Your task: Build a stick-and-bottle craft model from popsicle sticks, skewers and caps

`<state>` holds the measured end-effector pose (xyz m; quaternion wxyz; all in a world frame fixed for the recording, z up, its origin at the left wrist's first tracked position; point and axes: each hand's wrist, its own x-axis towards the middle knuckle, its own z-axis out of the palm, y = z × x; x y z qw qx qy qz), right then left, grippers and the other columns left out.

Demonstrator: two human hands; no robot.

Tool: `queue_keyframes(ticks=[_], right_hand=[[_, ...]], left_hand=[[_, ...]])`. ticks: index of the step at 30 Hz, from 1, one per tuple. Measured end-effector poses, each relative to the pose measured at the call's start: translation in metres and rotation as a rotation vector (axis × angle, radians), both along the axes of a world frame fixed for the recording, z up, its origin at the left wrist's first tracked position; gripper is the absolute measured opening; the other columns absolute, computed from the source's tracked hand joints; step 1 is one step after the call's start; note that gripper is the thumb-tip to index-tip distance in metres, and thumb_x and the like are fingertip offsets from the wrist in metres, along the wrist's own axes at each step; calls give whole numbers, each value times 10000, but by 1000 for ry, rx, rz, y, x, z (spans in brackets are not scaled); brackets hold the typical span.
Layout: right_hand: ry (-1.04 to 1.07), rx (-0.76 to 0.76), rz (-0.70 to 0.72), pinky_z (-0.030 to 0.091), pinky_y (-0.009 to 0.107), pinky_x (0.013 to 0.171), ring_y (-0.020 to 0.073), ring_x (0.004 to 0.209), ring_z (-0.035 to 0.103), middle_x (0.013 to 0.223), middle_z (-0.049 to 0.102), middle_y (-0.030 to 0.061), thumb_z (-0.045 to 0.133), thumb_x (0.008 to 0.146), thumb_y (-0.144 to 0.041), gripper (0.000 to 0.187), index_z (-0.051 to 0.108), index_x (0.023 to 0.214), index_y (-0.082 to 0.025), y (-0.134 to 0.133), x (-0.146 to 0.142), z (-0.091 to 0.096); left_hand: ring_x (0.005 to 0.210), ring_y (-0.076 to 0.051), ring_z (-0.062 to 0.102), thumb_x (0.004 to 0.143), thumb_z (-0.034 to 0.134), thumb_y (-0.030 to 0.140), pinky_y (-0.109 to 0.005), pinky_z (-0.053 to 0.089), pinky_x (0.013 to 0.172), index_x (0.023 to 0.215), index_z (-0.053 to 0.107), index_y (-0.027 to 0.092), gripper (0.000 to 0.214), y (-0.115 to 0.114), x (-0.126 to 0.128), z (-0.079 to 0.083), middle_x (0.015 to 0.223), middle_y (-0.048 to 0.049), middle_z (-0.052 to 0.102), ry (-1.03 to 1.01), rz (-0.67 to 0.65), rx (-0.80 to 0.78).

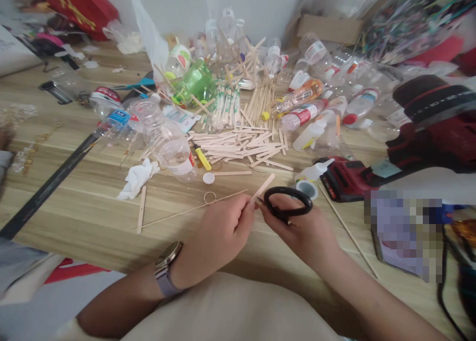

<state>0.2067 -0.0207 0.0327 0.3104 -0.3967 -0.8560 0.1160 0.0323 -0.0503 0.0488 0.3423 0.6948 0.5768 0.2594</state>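
My left hand [219, 232] pinches a wooden craft stick [265, 185], which points up and away to the right. Closed around black-handled scissors [305, 197], my right hand [303, 232] is close beside it. The dark metal of the scissors meets the stick near my left fingertips; whether the blades grip it is hidden. A thin bamboo skewer [186, 209] lies on the table behind my left hand, with a small ring [209, 198] next to it. Another craft stick [141, 209] lies farther left, and one more [232, 173] lies beyond the hands.
A pile of craft sticks [238, 145] spreads across the middle, with plastic bottles [174, 155] around it. A yellow-handled tool [203, 157] lies at its near edge. On the right are a red power tool [349, 180], a phone [401, 242] and a long stick [351, 234].
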Motion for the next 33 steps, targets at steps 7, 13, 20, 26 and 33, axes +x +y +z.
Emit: queue_keyframes(ticks=[7,13,20,26,33], right_hand=[[-142,94,18,373,253,533,152,586,615,679,669,19,503,927,-227,159,657,954,-202,0,9,-4],[170,-695,-27,380,220,442,121,435,525,484,576,-13,481,907,-327,245,555,724,-182,3,-2,12],[-143,-6,35,349,249,486,133,522,559,594,628,16,459,921,-184,192,642,874,-153,3,7,2],[-171,-50,65,349,256,480,134,506,550,578,626,16,452,930,-189,214,643,838,-158,9,7,2],[12,-397,-20,352,225,428,115,437,517,499,575,-12,462,937,-262,292,562,676,-176,5,-3,0]], left_hand=[[582,-152,558,977,335,225,-264,348,531,845,577,165,282,-4,2,-5,657,-13,605,295,-84,177],[557,-172,586,944,319,88,-268,385,500,942,558,127,242,-3,3,-20,633,-32,614,570,-173,620],[637,-171,626,962,371,175,-269,416,559,909,581,169,216,2,-2,-8,734,-27,667,369,-194,271],[645,-218,641,949,368,152,-305,416,560,890,598,150,238,4,0,-6,751,-74,681,440,-181,170],[630,-222,640,946,331,112,-301,412,543,963,596,126,267,3,2,-18,717,-85,672,567,-217,319]])
